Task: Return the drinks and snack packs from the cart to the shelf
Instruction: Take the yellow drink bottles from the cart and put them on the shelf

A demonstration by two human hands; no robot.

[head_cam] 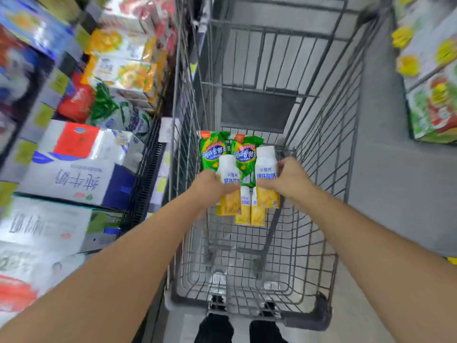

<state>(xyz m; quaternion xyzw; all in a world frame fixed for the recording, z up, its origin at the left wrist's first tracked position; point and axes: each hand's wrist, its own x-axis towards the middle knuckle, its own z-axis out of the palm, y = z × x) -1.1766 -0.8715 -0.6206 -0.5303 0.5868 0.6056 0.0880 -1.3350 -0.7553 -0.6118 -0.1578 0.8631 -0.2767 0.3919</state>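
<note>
Both my arms reach down into a grey wire shopping cart (pixel 319 134). My left hand (pixel 210 185) grips a white-and-yellow drink bottle (pixel 228 191). A matching drink bottle (pixel 266 178) is held in my right hand (pixel 286 179). Between and below them two more such bottles (pixel 249 209) lie on the cart's bottom. Two green snack packs (pixel 213 151) (pixel 243 154) lie just beyond the bottles, partly covered by them.
A shelf on the left holds stacked white milk cartons (pixel 74 179), orange boxes (pixel 123 73) and green bags (pixel 116 112). More boxed goods (pixel 432 95) stand at the right. Grey floor runs along the cart's right side. My shoes show below the cart's near end.
</note>
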